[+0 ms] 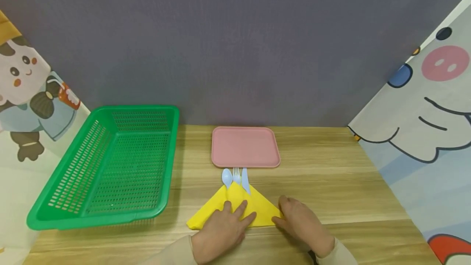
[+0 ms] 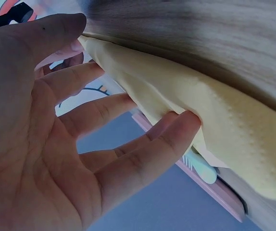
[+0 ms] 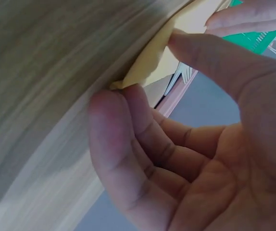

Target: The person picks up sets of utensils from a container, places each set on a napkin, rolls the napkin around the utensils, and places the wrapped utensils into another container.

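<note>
Resting my spread left hand (image 1: 222, 228) on the yellow napkin (image 1: 262, 211), which hides the lower cutlery (image 1: 237, 179) near the pink tray (image 1: 245, 147), I can't tell whether my curled right hand (image 1: 302, 221) pinches the napkin's corner.

Near ends of the spoon (image 1: 227, 176), fork (image 1: 237, 177) and knife (image 1: 245, 180) are concealed by the yellow napkin (image 1: 262, 212), whose near edge is partly obscured by the left hand (image 1: 220, 230), while both sleeves (image 1: 174, 252), on the napkin's near side, are cut off by the head view's bottom edge.
</note>
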`<state>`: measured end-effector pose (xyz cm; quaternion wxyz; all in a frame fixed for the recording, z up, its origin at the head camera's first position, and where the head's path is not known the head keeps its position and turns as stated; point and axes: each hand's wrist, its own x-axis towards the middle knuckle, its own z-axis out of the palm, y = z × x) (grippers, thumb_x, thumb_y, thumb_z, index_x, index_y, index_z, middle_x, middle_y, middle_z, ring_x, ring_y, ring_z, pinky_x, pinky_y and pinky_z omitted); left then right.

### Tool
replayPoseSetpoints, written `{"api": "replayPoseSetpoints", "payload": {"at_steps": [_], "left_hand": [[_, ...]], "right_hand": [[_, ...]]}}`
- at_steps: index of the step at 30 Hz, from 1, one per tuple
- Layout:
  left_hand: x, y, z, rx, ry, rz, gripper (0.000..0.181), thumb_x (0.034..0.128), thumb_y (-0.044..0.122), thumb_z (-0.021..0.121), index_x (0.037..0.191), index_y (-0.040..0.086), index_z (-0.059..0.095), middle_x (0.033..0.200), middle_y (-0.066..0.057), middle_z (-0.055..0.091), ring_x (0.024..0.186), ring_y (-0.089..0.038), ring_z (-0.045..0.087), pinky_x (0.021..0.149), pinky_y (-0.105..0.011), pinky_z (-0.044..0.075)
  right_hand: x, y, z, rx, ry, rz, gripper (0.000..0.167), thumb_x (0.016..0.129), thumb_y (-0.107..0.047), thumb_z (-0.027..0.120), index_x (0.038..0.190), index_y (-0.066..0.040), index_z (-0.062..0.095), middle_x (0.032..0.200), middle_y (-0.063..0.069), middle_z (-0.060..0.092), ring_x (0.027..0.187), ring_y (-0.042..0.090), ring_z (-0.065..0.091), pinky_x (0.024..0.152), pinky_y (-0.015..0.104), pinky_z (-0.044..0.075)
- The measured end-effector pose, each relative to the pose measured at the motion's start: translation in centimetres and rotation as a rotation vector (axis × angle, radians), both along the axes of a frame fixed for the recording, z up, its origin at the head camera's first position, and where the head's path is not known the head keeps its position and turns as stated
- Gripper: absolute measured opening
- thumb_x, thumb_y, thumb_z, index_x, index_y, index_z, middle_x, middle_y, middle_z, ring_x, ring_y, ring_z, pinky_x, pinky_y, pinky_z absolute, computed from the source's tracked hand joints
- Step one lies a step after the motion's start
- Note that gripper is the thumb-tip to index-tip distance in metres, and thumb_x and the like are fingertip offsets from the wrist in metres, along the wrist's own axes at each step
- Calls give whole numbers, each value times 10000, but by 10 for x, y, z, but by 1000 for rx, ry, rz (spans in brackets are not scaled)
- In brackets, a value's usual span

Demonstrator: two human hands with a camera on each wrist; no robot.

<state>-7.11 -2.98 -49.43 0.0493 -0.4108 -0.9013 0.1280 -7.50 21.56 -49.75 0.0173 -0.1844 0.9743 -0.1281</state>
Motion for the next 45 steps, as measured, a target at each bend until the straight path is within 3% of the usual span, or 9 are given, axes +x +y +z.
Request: {"api": "replayPoseSetpoints", "payload": {"at_steps": [10, 18, 24, 28, 36, 45], "left_hand": [[0, 0, 1, 27, 15, -7, 496, 946, 512, 629, 1421, 407, 527, 1418, 25, 557, 910, -223, 614, 436, -235, 487], [0, 2, 1, 6, 4, -2, 475, 966, 429, 628, 1429, 403, 522, 1425, 21, 551, 851, -211, 586, 422, -225, 464], [0, 1, 1, -6, 17, -20, 479, 963, 397, 639, 1429, 396, 525, 1425, 9, 550, 848, -216, 588, 438, -229, 473], [0, 1, 1, 4, 14, -25, 483, 957, 390, 650, 1426, 392, 531, 1422, 3, 552, 846, -219, 587, 445, -230, 475], [0, 2, 1, -16, -5, -16, 493, 970, 375, 637, 1446, 397, 512, 1435, 5, 542, 888, -233, 602, 465, -237, 492], [0, 1, 2, -4, -29, -9, 491, 978, 327, 634, 1448, 399, 512, 1437, 2, 542, 839, -228, 575, 455, -243, 471]], "right_hand": [[-11, 5, -1, -83, -92, 57, 288, 842, -168, 761, 748, -153, 489, 671, -80, 366, 604, 68, 340, 517, 234, 339], [-20, 4, 2, -364, -293, 40, 193, 894, -123, 654, 765, -180, 523, 641, -109, 384, 561, 28, 364, 502, 199, 321], [-20, -3, 2, -500, -284, 144, 165, 917, -92, 648, 821, -193, 560, 717, -145, 486, 657, 17, 468, 567, 202, 402], [-20, -7, 2, -573, -317, 150, 138, 932, -100, 639, 837, -180, 580, 725, -137, 500, 664, 24, 471, 565, 198, 400], [-20, -8, 2, -645, -396, 121, 106, 960, -110, 619, 864, -130, 581, 727, -103, 518, 645, 33, 471, 552, 189, 401], [-19, -15, 7, -620, -420, 67, 116, 975, -136, 608, 866, -105, 583, 723, -80, 508, 642, 54, 459, 549, 202, 395]]}}
